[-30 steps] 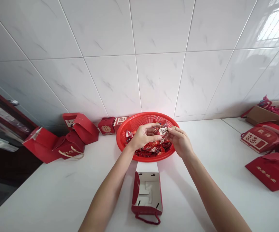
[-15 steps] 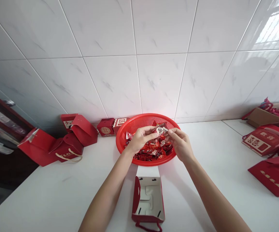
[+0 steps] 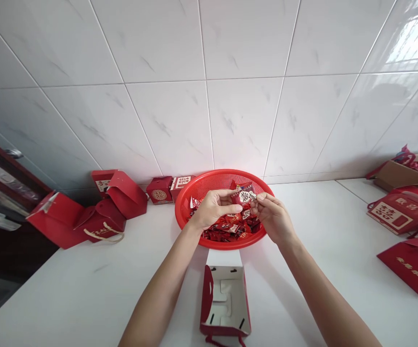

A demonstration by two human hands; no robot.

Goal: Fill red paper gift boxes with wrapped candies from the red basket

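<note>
Above the red plastic basket (image 3: 187, 232), a dark red wrapped candy (image 3: 244, 193) with a white printed label is held between both hands. My left hand (image 3: 211, 210) grips its left end with thumb and fingers. The thumb and fingertips of my right hand (image 3: 273, 217) pinch its right end. Many red wrapped candies (image 3: 230, 228) lie in the basket below. In front of the basket, an open red gift box (image 3: 226, 301) with a white inside and a red cord handle stands with nothing in it.
At left are several red gift boxes (image 3: 102, 219), one with a pale rope handle. Small red boxes (image 3: 160, 190) sit by the tiled wall (image 3: 241, 120). More red boxes (image 3: 393, 209) and a brown carton (image 3: 404, 176) with pink items are at right.
The candy has turned slightly, so more of its printed front shows. My right hand has shifted a little right and down. The whole view has also moved slightly.
</note>
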